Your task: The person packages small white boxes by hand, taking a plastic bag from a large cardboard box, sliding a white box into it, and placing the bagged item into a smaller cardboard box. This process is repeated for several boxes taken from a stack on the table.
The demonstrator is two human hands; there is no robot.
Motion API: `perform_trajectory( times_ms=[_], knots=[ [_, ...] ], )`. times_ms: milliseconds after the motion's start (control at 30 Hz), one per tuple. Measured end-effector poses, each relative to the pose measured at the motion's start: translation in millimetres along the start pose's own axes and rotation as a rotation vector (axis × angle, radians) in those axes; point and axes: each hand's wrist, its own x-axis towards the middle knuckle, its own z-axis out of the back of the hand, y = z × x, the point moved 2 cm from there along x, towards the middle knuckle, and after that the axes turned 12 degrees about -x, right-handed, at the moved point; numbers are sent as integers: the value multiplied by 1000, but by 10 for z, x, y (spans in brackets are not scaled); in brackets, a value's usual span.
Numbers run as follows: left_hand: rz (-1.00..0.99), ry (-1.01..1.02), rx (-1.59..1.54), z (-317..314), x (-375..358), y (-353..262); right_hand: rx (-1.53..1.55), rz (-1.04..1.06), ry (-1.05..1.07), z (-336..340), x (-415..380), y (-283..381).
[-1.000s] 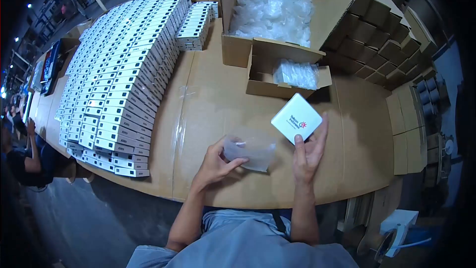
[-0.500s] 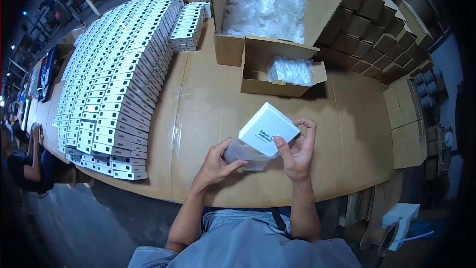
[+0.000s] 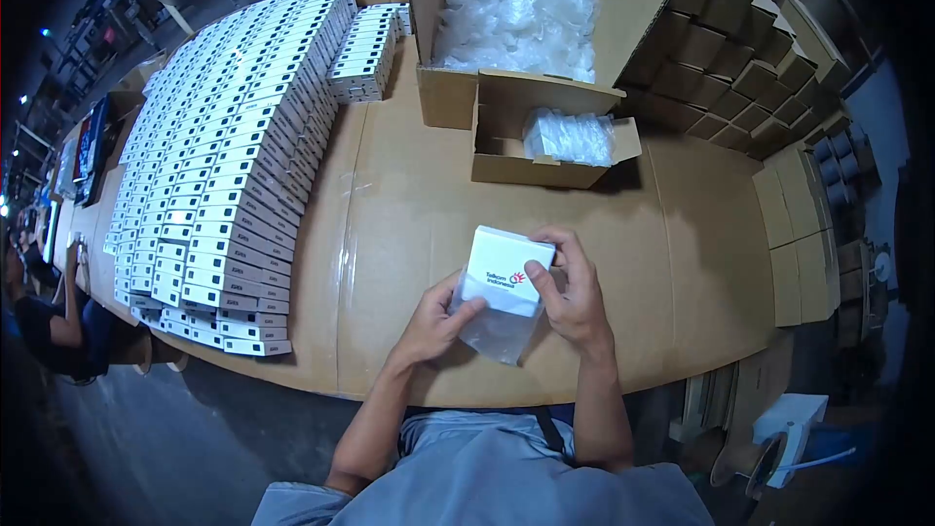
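Cardboard-covered desk [image 3: 419, 195] beneath a white box [image 3: 499, 268] at the center of the frame, whose lower part a translucent bag [image 3: 502, 336] overlaps. Left hand [image 3: 436, 321] pinches the bag at the box's lower left; right hand [image 3: 573, 297] grips the box's right side. Above, an open carton [image 3: 531, 171] contains plastic-wrapped packs [image 3: 570, 139]; stacked white cartons [image 3: 229, 161], upper left.
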Motion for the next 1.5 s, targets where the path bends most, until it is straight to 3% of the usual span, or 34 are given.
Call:
perform_trajectory(
  times_ms=[100, 200, 367, 500, 700, 900, 1033, 1100, 1167, 1267, 1400, 1500],
  knots=[
    [-11, -66, -68, 7, 28, 81, 23, -109, 110, 37, -7, -104],
    [-63, -155, -118, 7, 46, 101, 411, -63, -97, -76, -112, -202],
    [-76, -196, -194, 75, 87, 148, 574, -43, -105, -245, -324, -320],
    [-111, -205, -131, 92, 121, 194, 466, -119, -160, -283, -328, -327],
    [-224, -193, 67, 66, 114, 74, 478, -73, -152, -245, -321, -378],
    [-346, -189, 279, -62, 121, -118, 415, 120, -117, -153, -294, -337],
    [-325, -153, -81, -97, 120, -47, 559, 64, -87, -157, -285, -354],
    [-302, -164, -111, -104, 123, -50, 404, 54, -70, -180, -259, -264],
    [-316, -144, -74, -100, 131, -16, 178, -76, -103, -197, -282, -175],
    [-325, -84, -94, -99, 151, -38, 136, -37, 0, -267, -295, -397],
    [-257, 18, 143, -73, 95, -145, 260, 43, -76, -301, -325, -461],
    [-127, 20, 83, -25, 72, -61, 110, 84, -72, -223, -339, -389]
  ],
)
